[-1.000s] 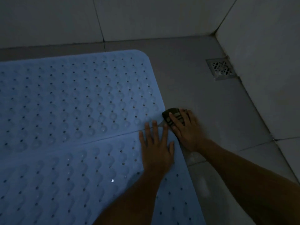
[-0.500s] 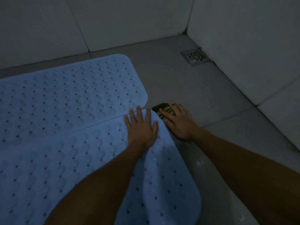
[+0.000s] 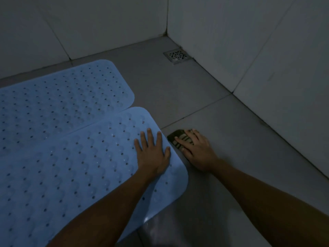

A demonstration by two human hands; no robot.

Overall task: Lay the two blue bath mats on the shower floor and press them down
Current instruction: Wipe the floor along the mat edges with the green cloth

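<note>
Two light blue bath mats with rows of small holes lie side by side on the grey tiled shower floor (image 3: pixel 178 97). The far mat (image 3: pixel 58 97) lies flat near the back wall. The near mat (image 3: pixel 74 172) touches its edge. My left hand (image 3: pixel 153 154) presses flat, fingers straight, on the near mat's right end. Just off that mat's edge, my right hand (image 3: pixel 195 150) rests with straight fingers on a small dark striped object (image 3: pixel 176 139) on the tile.
A square metal drain grate (image 3: pixel 177 55) sits in the far corner where two white tiled walls (image 3: pixel 249 41) meet. Bare grey tile stretches right of the mats up to the right wall.
The view has swung left and pulled back, so the drain and corner sit nearer the middle. My left hand slid down the near mat's right end. My right hand stays on the dark object.
</note>
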